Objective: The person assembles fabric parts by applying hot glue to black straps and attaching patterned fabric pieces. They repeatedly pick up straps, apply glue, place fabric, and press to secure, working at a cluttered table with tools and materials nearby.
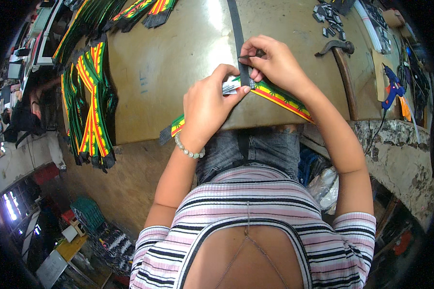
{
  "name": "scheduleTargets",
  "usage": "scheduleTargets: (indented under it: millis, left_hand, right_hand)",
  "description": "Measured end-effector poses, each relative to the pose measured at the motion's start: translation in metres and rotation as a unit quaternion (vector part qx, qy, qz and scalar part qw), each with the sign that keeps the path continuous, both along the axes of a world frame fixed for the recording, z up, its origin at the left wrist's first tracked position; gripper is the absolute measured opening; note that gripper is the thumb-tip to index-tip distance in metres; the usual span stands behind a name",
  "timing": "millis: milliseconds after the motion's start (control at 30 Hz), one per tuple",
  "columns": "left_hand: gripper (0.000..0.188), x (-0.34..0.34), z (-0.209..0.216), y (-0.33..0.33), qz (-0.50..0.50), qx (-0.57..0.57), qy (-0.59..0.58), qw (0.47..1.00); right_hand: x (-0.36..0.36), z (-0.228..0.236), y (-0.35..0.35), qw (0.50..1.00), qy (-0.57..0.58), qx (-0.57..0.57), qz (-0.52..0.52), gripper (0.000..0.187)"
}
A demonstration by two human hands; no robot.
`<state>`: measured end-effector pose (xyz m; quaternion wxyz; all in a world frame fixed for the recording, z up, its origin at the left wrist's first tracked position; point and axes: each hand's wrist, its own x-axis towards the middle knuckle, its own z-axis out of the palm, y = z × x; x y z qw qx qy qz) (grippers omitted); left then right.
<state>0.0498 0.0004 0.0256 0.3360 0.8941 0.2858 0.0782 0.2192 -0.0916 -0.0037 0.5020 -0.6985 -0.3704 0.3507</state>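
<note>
At the table's near edge, my left hand [205, 106] pinches a green, yellow and red leaf-patterned strap [285, 102] and a small white label [230, 87] with thumb and finger. The strap runs under both hands, and its dark end shows beside my left wrist. A black webbing strap [235, 26] comes down from the far side and crosses the patterned one at my fingertips. My right hand [274, 61] is closed, its thumb and forefinger pinching a dark strap end next to the webbing. A small dark buckle seems to lie at the crossing, partly hidden by fingers.
Bundles of patterned straps [92, 96] hang over the table's left edge, with more at the far left. A hammer [341, 67] lies on the right, near small black buckles [329, 19]. A blue glue gun [393, 86] is at the far right. The table [154, 96] is brownish.
</note>
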Motion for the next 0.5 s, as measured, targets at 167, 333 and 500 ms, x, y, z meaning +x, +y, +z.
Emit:
scheduleTargets:
  millis: [167,333,500]
  left_hand:
    - [0.032,-0.004,-0.002,-0.002,-0.06,0.065,0.028,0.996]
    - [0.034,-0.005,-0.006,-0.004,-0.064,0.099,0.007,0.993]
    - [0.035,-0.006,-0.01,-0.011,-0.071,0.155,0.02,0.985]
  right_hand:
    - [0.007,0.024,0.014,0.993,-0.025,-0.111,0.04,0.006]
    - [-0.002,0.025,-0.031,0.947,-0.316,0.032,-0.055,0.02]
    - [0.037,-0.009,-0.13,0.653,-0.658,-0.223,-0.302,0.045]
